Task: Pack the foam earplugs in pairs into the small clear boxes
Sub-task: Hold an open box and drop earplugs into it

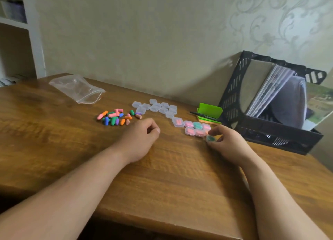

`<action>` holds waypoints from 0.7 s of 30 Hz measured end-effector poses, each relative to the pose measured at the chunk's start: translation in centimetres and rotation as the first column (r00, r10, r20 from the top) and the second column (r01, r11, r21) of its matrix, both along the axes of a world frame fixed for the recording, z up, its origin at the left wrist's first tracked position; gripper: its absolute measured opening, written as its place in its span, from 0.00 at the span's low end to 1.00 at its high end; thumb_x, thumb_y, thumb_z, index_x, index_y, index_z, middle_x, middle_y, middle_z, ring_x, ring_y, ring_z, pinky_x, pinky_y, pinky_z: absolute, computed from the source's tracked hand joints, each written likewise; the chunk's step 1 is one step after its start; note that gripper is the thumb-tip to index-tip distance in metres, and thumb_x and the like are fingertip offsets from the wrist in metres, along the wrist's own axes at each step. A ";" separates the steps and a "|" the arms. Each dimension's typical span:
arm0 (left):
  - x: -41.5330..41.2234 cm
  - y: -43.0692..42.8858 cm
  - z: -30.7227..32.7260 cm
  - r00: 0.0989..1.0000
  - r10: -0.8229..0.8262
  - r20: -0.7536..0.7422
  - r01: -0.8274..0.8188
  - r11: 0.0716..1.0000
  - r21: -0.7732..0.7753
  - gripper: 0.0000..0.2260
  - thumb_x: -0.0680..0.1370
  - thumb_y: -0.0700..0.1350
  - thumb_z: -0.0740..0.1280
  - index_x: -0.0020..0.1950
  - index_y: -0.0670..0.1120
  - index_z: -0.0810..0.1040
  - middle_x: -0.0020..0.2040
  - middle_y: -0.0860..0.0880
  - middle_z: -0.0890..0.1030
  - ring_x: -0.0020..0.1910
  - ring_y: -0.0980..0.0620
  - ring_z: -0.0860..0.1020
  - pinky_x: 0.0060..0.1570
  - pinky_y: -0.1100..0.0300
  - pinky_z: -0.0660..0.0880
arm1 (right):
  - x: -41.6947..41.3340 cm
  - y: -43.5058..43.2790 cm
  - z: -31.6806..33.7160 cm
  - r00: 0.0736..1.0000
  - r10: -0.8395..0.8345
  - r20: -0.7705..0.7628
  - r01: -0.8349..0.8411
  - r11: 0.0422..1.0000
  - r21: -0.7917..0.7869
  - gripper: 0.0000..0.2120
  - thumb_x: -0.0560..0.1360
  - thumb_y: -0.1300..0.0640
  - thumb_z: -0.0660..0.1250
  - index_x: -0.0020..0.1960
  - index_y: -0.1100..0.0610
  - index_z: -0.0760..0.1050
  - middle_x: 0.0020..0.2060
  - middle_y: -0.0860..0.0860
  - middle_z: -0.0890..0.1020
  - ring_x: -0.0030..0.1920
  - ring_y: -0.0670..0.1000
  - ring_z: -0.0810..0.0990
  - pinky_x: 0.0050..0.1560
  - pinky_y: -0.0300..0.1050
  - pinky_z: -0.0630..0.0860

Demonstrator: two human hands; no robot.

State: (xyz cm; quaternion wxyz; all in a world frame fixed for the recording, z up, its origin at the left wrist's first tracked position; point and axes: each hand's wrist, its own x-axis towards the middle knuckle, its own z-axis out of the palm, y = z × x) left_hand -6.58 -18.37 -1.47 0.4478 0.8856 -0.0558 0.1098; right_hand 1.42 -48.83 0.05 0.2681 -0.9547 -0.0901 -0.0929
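The right hand [227, 144] pinched a green-filled clear box [210, 138] beside packed boxes [195, 129]; the left hand [139, 137] lay loosely curled, empty, near loose earplugs [117, 117].

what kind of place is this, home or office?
Most likely a home study corner: a wooden desk against patterned wallpaper, a black file rack holding folders, and a white shelf at the left.

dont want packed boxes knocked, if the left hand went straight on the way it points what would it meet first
The left hand points up and right, past the loose earplugs. First in line is probably the box with orange earplugs, or the empty box behind it; depth is unclear.
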 end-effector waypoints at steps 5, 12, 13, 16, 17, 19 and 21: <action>0.1 0.1 -0.2 1.000 0.004 -0.004 -0.004 1.000 0.004 0.07 0.88 0.52 0.63 0.53 0.56 0.80 0.47 0.53 0.83 0.47 0.52 0.81 0.49 0.52 0.81 | -0.4 0.2 0.4 1.000 -0.012 0.006 0.012 1.000 -0.015 0.14 0.79 0.55 0.77 0.61 0.44 0.79 0.45 0.40 0.76 0.43 0.42 0.79 0.37 0.35 0.70; 0.1 0.0 -0.2 1.000 0.000 -0.011 -0.001 1.000 -0.018 0.07 0.88 0.51 0.63 0.53 0.56 0.79 0.46 0.52 0.82 0.45 0.53 0.80 0.42 0.59 0.74 | -0.4 0.6 0.5 0.999 -0.026 0.035 0.025 0.999 0.028 0.12 0.81 0.54 0.74 0.62 0.46 0.79 0.54 0.45 0.79 0.48 0.44 0.79 0.39 0.37 0.73; 0.1 0.0 -0.1 1.000 0.001 -0.010 -0.001 1.000 -0.025 0.07 0.88 0.51 0.63 0.53 0.56 0.80 0.46 0.52 0.82 0.45 0.54 0.80 0.41 0.59 0.74 | -0.4 0.8 0.5 0.998 -0.039 0.056 0.037 0.999 0.037 0.12 0.81 0.55 0.74 0.63 0.47 0.79 0.56 0.46 0.80 0.49 0.44 0.78 0.40 0.37 0.73; 0.0 0.4 -0.2 0.999 0.028 0.025 -0.026 0.997 -0.074 0.08 0.88 0.50 0.62 0.53 0.54 0.80 0.45 0.52 0.81 0.42 0.55 0.79 0.39 0.61 0.73 | -0.2 2.0 0.3 0.990 -0.063 0.128 0.053 0.996 0.077 0.10 0.82 0.56 0.72 0.62 0.48 0.80 0.56 0.49 0.82 0.49 0.45 0.79 0.40 0.40 0.75; 0.1 0.0 -0.1 0.998 0.038 0.043 -0.035 0.997 -0.075 0.08 0.88 0.50 0.62 0.53 0.54 0.80 0.44 0.53 0.81 0.41 0.55 0.78 0.38 0.61 0.72 | -0.3 2.2 0.3 0.986 -0.076 0.146 0.064 0.994 0.090 0.09 0.82 0.56 0.72 0.62 0.48 0.80 0.55 0.49 0.82 0.49 0.45 0.79 0.40 0.40 0.75; 0.1 0.1 0.0 0.990 0.096 0.104 -0.085 0.991 -0.100 0.09 0.88 0.48 0.62 0.50 0.52 0.79 0.43 0.53 0.80 0.39 0.55 0.78 0.36 0.60 0.73 | 0.1 3.5 0.6 0.980 -0.070 0.184 0.058 0.996 0.071 0.09 0.82 0.56 0.72 0.61 0.49 0.81 0.53 0.49 0.83 0.48 0.44 0.79 0.40 0.39 0.74; 0.3 0.3 0.0 0.976 0.156 0.154 -0.138 0.983 -0.120 0.09 0.87 0.46 0.63 0.48 0.51 0.78 0.43 0.53 0.80 0.40 0.55 0.79 0.37 0.58 0.76 | 0.8 5.1 1.2 0.978 -0.047 0.203 0.040 0.998 0.038 0.10 0.81 0.56 0.72 0.62 0.50 0.81 0.53 0.48 0.83 0.49 0.45 0.80 0.42 0.41 0.75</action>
